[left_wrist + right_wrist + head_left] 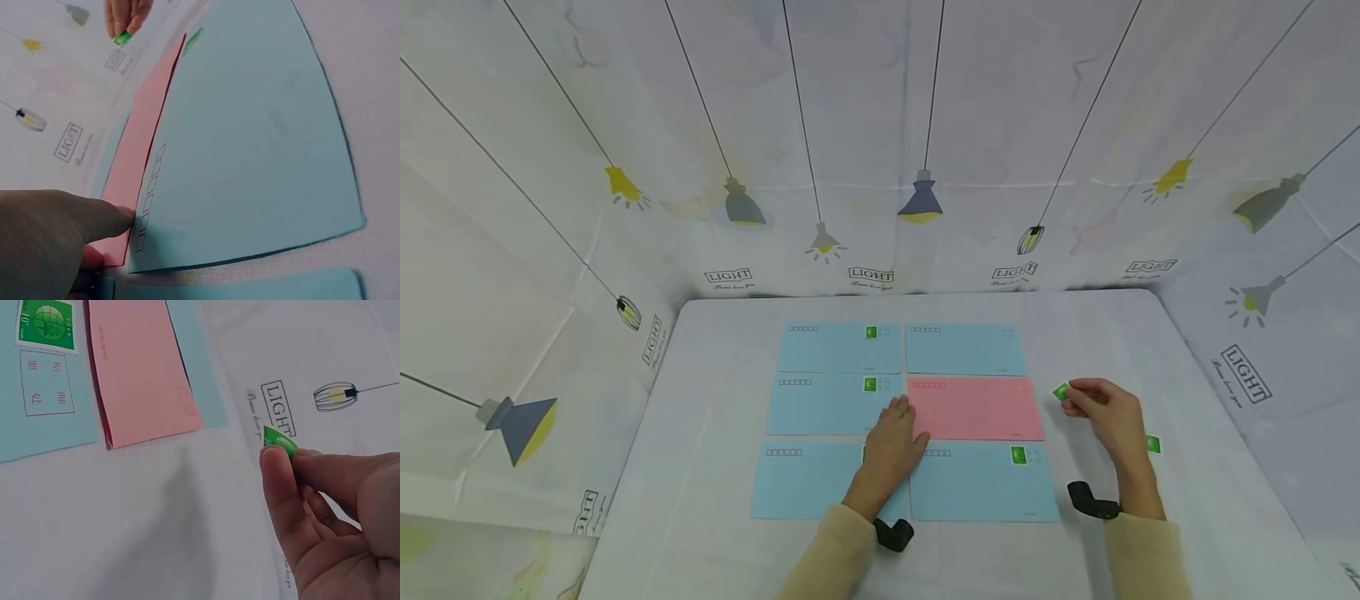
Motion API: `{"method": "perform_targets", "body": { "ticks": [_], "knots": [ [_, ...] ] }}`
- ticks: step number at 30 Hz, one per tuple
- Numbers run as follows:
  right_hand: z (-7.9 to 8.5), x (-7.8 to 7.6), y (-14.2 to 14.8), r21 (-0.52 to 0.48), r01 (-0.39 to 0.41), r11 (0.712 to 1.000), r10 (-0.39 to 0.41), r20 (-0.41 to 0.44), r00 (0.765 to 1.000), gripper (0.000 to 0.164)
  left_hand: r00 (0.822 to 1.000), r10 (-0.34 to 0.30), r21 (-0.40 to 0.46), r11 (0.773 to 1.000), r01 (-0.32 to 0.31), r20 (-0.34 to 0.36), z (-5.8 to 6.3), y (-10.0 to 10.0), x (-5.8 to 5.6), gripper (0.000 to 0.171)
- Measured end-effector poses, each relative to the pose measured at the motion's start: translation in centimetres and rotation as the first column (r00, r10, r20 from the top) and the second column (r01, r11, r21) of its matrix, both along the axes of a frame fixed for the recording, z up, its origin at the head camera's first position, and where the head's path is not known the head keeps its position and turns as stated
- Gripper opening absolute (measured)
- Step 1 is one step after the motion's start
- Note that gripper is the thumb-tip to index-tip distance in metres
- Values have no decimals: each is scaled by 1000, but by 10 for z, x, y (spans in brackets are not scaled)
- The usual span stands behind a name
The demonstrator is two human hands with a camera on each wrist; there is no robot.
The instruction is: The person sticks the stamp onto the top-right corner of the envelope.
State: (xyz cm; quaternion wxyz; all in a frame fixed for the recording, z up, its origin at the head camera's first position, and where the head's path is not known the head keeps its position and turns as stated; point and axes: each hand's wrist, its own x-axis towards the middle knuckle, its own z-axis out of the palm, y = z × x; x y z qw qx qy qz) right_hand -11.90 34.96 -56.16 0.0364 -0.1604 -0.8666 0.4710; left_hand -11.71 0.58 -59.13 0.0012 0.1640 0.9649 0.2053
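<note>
Between the right hand (1112, 421)'s thumb and fingers is a small green stamp (1061, 391), pinched and held up to the right of the pink envelope (973, 408). The right wrist view shows the green stamp (280, 439) tilted, its lower part covered by fingertips. My left hand (889, 446) rests with fingers extended over the pink envelope's left edge and the blue envelopes beside it. Its thumb (112, 220) presses where the pink envelope meets the lower right blue envelope (250, 156). Part of the lower left blue envelope (805, 483) is hidden under this hand.
Three more blue envelopes lie around: upper left (820, 354), middle left (816, 412) and upper right (962, 354). Green stamps sit on several blue envelopes, including one at lower right (1018, 455). Another stamp (1153, 444) lies on the white table (700, 467) beside the right wrist.
</note>
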Motion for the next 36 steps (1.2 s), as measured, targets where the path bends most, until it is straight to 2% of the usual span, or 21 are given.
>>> {"method": "perform_targets", "body": {
  "ticks": [14,22,29,36],
  "knots": [
    [-3,-33,-17,118,-95,988,91,40,995,34,1000,4,5,1000,-4,4,-4,0,-1,51],
    [-1,-48,-24,120,-236,964,227,84,970,31,1000,7,7,1000,-7,-1,-4,0,-1,51],
    [-4,-57,-38,156,-284,946,268,115,956,29,1000,12,3,1000,-12,-3,-4,0,-1,51],
    [-6,-62,-44,224,-339,914,316,134,939,25,1000,18,3,1000,-18,8,-7,1,-2,53]
  ]
}}
